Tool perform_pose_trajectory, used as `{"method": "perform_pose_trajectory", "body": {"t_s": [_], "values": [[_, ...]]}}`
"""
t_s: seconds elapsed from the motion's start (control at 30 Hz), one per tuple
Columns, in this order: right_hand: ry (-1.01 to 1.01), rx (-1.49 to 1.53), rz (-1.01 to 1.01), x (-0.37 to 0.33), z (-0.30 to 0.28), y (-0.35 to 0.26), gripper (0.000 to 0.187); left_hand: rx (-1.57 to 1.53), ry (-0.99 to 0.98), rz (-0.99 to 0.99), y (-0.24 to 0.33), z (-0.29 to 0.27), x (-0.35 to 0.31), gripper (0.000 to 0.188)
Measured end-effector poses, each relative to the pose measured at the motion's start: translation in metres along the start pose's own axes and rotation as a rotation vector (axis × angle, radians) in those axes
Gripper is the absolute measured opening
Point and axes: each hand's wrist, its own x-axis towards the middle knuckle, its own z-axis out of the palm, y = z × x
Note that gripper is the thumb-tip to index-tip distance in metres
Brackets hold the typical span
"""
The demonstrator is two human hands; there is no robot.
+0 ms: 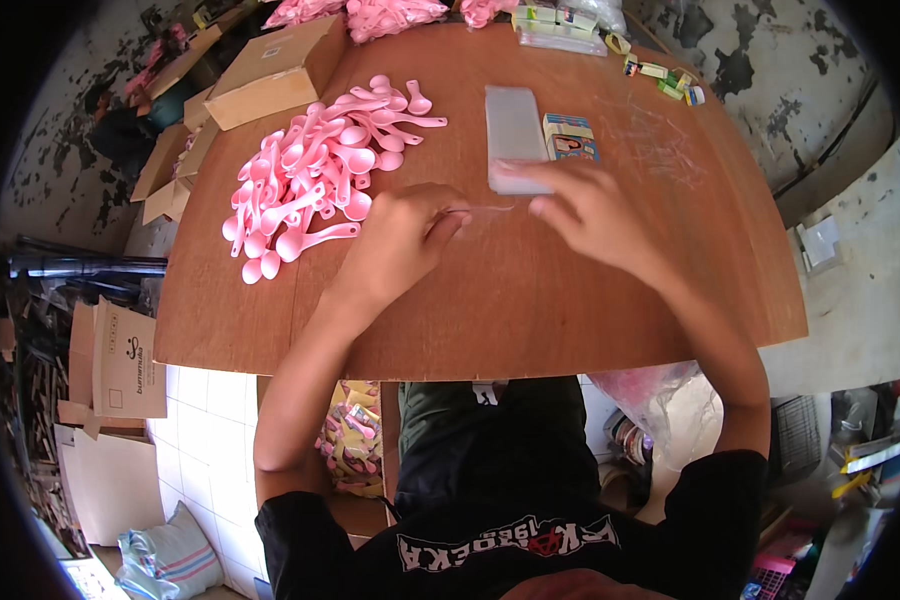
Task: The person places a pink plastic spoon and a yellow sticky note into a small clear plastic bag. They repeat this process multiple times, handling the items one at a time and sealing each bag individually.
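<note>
The stack of clear bags (515,125) lies flat on the table (530,320), directly beyond the gap between the hands, its long axis running near to far. The right hand (595,215) is nearer: its fingers reach left across the stack's near end, thumb spread apart, with no grasp evident; contact cannot be confirmed. The left hand (400,230) is closed in a pinch on a thin clear film (495,208), which points right toward the right thumb. The pink spoons (358,160) are heaped just beyond and left of the left hand. A small printed packet (572,145) stands just beside the stack's right side, limiting room there. Wood surface shows from the hands to the table's near edge, leaving room nearward.
</note>
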Motion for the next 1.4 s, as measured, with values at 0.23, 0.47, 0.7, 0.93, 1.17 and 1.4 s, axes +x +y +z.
{"method": "perform_pose_trajectory", "body": {"t_s": [0.23,0.47,0.7,0.93,1.17,1.4], "values": [[0.066,-0.396,0.254,-0.014,-0.019,0.05,0.021,-0.646,0.228,-0.246,0.017,-0.009,-0.041,0.028],[0.095,-0.382,0.226,-0.008,-0.025,0.033,0.014,-0.738,0.337,-0.337,0.012,-0.013,-0.056,0.027],[0.433,0.228,0.165,0.0,-0.029,-0.071,0.013,-0.733,0.225,-0.37,0.016,-0.002,-0.058,0.025],[0.203,0.325,0.153,0.012,-0.022,-0.073,0.011,-0.647,0.152,-0.31,0.026,-0.002,-0.061,0.023],[0.095,0.415,0.142,0.012,-0.008,-0.079,0.01,-0.62,0.129,-0.213,0.022,0.005,-0.067,0.028],[-0.22,0.398,-0.043,0.014,-0.005,-0.091,0.016,-0.509,0.165,-0.123,0.037,-0.002,-0.066,0.029]]}}
